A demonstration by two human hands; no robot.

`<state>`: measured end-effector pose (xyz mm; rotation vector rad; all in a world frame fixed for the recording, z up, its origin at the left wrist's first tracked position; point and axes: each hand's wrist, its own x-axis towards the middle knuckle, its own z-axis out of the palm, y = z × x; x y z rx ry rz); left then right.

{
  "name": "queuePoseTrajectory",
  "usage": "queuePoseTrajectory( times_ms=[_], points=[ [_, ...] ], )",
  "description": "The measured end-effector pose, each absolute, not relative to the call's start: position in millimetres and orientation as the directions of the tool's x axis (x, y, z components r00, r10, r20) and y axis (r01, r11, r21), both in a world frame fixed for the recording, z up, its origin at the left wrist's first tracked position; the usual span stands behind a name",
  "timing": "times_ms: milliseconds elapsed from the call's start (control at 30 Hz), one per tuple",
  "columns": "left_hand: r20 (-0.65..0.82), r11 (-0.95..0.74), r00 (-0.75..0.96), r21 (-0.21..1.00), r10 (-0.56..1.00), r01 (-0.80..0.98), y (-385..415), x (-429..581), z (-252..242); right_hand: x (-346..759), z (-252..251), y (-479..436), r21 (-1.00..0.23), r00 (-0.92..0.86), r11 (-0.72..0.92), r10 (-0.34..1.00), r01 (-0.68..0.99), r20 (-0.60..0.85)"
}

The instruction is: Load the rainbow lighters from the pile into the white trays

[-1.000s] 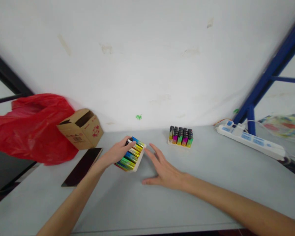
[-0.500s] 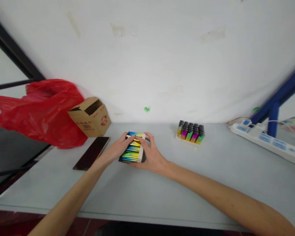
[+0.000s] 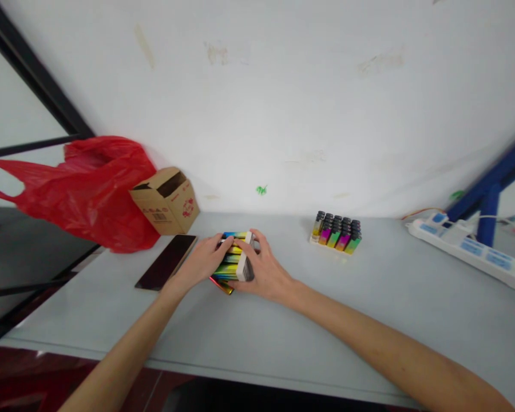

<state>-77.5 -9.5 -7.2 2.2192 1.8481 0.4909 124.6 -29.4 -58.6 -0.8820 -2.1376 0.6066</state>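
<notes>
Between my two hands is a pack of shiny lighters in blue, yellow and green, lying on its side, with a white tray edge at its right. My left hand has its fingers closed on the pack's left end. From the right, my right hand grips the white edge, its fingers wrapped around far and near sides. A single red and gold lighter sticks out at an angle below the pack, partly hidden. Farther right, a second tray of lighters stands upright with black tops.
A dark phone lies left of my hands on the grey table. Behind it are an open cardboard box and a red plastic bag. A white power strip runs along the right, by a blue frame.
The pack has tilted in my hands, showing more of the white tray's side. A red and gold lighter now pokes out beneath it. The camera view has shifted slightly.
</notes>
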Motion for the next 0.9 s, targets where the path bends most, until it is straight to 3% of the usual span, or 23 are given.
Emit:
queuePoseTrajectory(
  times_ms=[100, 300, 500, 900],
  points=[
    [0.129, -0.186, 0.150, 0.342, 0.980, 0.921, -12, -82, -6, 125, -59, -29, -0.643, -0.494, 0.653, 0.745, 0.400, 0.449],
    [0.349, -0.317, 0.188, 0.363, 0.918, 0.876, -18, -69, -8, 125, -62, -28, -0.656, -0.478, 0.645, 0.752, 0.393, 0.453],
    [0.283, -0.436, 0.335, 0.490, 0.899, 0.755, -11, -54, -12, 129, -64, -22, -0.741, -0.483, 0.563, 0.795, 0.366, 0.366],
    [0.300, -0.330, 0.177, 0.601, 0.937, 0.728, -9, -56, -13, 128, -60, -24, -0.771, -0.450, 0.551, 0.804, 0.318, 0.389]
  ],
)
